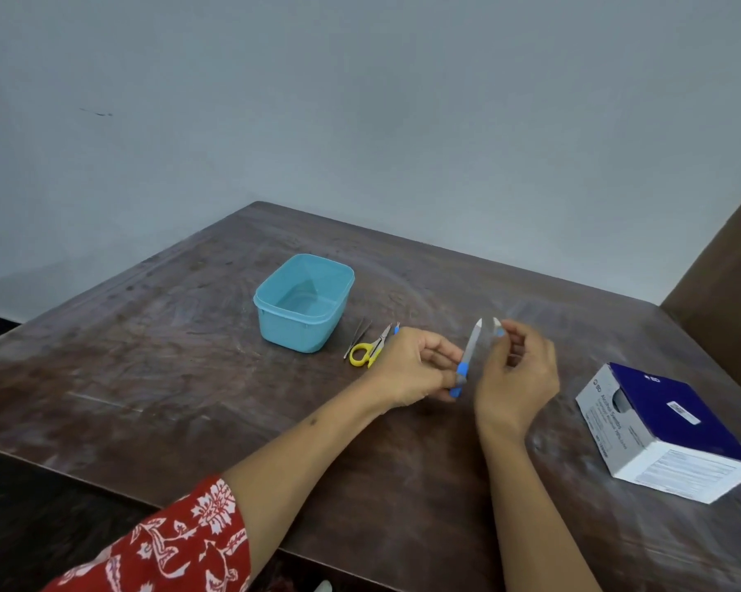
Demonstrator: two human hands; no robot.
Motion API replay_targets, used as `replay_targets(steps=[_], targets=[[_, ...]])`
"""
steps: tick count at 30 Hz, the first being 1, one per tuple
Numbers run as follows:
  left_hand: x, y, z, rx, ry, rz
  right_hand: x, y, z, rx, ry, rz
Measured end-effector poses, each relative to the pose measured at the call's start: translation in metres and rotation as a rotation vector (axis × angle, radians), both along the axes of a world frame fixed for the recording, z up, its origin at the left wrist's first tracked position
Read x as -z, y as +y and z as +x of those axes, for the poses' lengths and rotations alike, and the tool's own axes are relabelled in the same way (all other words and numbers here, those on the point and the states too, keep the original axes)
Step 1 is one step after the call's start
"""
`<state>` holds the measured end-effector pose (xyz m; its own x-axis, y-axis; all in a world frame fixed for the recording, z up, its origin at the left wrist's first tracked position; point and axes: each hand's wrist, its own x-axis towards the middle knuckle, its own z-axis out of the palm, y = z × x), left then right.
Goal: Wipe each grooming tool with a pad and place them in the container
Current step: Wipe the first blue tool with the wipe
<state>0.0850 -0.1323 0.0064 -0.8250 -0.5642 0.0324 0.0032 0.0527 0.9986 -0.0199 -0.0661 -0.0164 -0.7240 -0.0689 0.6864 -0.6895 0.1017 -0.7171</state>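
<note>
My left hand (pixel 415 369) grips the blue handle of a nail file (pixel 471 350), whose grey blade points up and away. My right hand (pixel 516 378) pinches a small white pad (pixel 497 326) just right of the blade tip, apart from it. An open light-blue container (pixel 303 302) stands on the table to the left, and I see nothing inside it. Between the container and my left hand lie yellow-handled scissors (pixel 368 350), dark tweezers (pixel 357 338), and a blue-tipped tool (pixel 396 329) mostly hidden by my hand.
A blue and white swab box (pixel 667 433) lies on the table at the right. The dark wooden table (pixel 168 378) meets a grey wall at its far edge. A brown chair back (pixel 727 301) rises at the right.
</note>
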Motion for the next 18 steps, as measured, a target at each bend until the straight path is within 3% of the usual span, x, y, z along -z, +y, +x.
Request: replay_targets(steps=[4, 9, 14, 18], targets=[[-0.023, -0.004, 0.012, -0.181, 0.158, -0.034, 0.003, -0.003, -0.001, -0.004, 0.008, 0.021], [-0.066, -0.047, 0.051, -0.594, 0.110, -0.385, 0.002, -0.006, -0.001, -0.021, 0.011, 0.026], [-0.083, -0.086, 0.082, -0.771, -0.427, -0.725, 0.001, -0.006, 0.001, -0.055, 0.004, 0.030], [-0.079, -0.088, 0.077, -0.702, -0.750, -0.806, 0.002, -0.006, 0.002, -0.087, -0.008, 0.027]])
